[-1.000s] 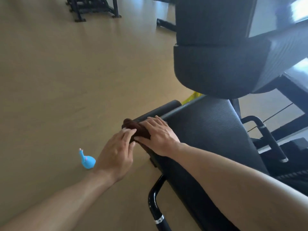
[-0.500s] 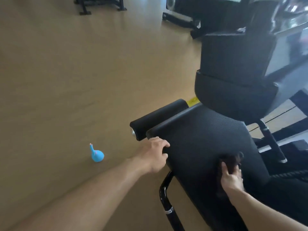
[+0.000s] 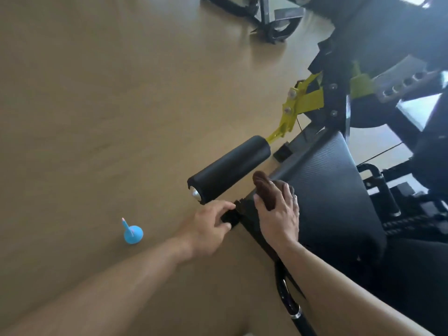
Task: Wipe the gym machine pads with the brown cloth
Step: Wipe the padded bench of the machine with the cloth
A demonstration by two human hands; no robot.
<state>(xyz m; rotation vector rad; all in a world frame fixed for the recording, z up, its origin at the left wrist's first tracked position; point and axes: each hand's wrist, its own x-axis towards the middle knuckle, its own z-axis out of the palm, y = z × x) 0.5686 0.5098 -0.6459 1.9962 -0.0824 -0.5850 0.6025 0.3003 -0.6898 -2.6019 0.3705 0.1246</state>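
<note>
The black ribbed seat pad (image 3: 332, 190) of the gym machine fills the right of the view. The brown cloth (image 3: 265, 189) lies bunched on the pad's front left corner, and my right hand (image 3: 278, 214) grips it, thumb on its left side and fingers over the top. My left hand (image 3: 208, 226) curls round a black part at the pad's left corner, just under the cloth. A black roller pad (image 3: 230, 169) with a silver end cap juts out to the left beyond both hands.
A small blue bottle (image 3: 132, 232) stands on the tan floor left of my left hand. A yellow bracket (image 3: 298, 103) holds the roller arm. Black frame tubes (image 3: 288, 301) run under the seat. Another machine's base (image 3: 266, 18) stands at the top.
My right hand has brought the cloth from the middle of the seat pad forward to its front left corner. My left hand stays at that corner; the view has tilted down.
</note>
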